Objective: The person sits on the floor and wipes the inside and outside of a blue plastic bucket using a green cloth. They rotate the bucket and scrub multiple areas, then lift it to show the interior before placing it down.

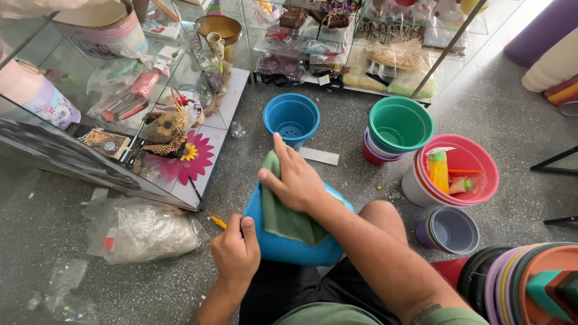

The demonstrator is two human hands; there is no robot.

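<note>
- Blue plastic pot (283, 244) lies on its side across the person's lap, w/ its outer wall turned up so the surface is easy to reach.
- Left hand (236, 250) clamps the pot's left edge, thumb on top & fingers curled round – looks like it's there to steady the pot.
- Right hand (295, 180) is spread flat, palm pressing a green cloth (283, 213) onto the pot wall; nothing pinched, just pushed down.
- Second blue pot (291, 118) stands upright on the floor just beyond the held pot, apart from the others.
- Teal pot (400, 123) sits nested in a stack to the right of the held pot; pink pots (466, 174) farther right hold small orange & green bits.
- Grey pots (451, 229) stand near the knee, right of the held pot.
- Crumpled clear plastic bag (141, 232) lies left of it; glass display case (114, 96) beyond on the left.
</note>
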